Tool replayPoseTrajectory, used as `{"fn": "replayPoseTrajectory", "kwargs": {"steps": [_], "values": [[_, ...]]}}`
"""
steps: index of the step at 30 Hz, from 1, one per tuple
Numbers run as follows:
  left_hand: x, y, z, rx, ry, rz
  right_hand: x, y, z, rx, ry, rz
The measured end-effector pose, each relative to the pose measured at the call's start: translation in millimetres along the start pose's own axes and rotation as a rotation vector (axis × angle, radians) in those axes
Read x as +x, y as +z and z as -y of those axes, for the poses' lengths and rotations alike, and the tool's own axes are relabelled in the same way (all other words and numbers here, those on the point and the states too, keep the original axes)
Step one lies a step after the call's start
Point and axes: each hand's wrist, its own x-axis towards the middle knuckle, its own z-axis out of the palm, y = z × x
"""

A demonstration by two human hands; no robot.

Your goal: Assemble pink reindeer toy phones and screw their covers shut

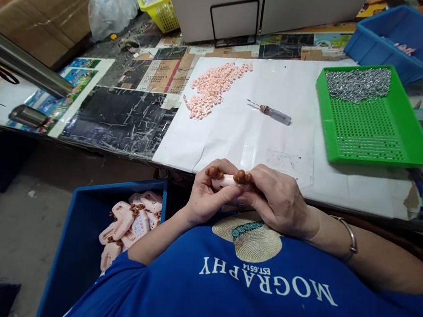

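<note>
A pale pink plastic toy part with brown antler-like knobs (227,181) is held close to my chest, at the table's front edge. My left hand (210,194) grips its left end, thumb pressed along the near side. Around the right end curl the fingers of my right hand (278,197); they cover much of the part. On the white paper (236,146) beyond lies a screwdriver (274,115) with a clear handle. Many small pink pieces (214,87) are heaped to its left.
A green tray (376,132) holding metal screws stands on the right, with a blue bin (406,43) behind. Similar pink parts (126,225) lie in a blue crate (73,244) below left. Farther left are a metal post (23,61), a cardboard box (44,9) and a yellow basket (163,14).
</note>
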Motion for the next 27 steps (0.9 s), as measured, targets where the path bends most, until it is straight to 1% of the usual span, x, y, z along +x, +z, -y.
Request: {"fn": "replayPoseTrajectory", "kwargs": {"steps": [3,5,8,10,12,15,17,19,22,25,26,27], "values": [[-1,5.3,-5,-0.007,0.016,-0.001,-2,3,1,0.051,-0.015,-0.054],[-2,7.9,-5,-0.039,-0.022,-0.050,-1,3,1,0.056,0.012,-0.071],[-1,8.2,-1,-0.104,-0.157,-0.105,2,2,-1,0.060,0.084,-0.062],[4,6.5,2,-0.188,-0.277,-0.091,4,0,-2,0.104,0.150,-0.024],[11,4.8,4,-0.320,-0.374,-0.078,5,-3,-4,0.217,0.204,0.000],[24,4.1,7,-0.480,-0.457,-0.115,7,-5,-4,0.404,0.214,-0.017],[29,4.9,10,-0.519,-0.520,-0.141,7,-6,-2,0.425,0.224,-0.028],[31,6.4,12,-0.541,-0.564,-0.146,7,-5,-2,0.391,0.246,-0.027],[29,8.8,15,-0.651,-0.596,-0.088,5,-6,-6,0.322,0.216,-0.069],[28,11.0,18,-0.780,-0.645,0.037,4,-11,-17,0.245,0.154,-0.150],[29,11.7,19,-0.798,-0.667,0.087,5,-14,-22,0.252,0.159,-0.138],[30,12.5,19,-0.803,-0.690,0.137,6,-16,-26,0.288,0.178,-0.098]]}}
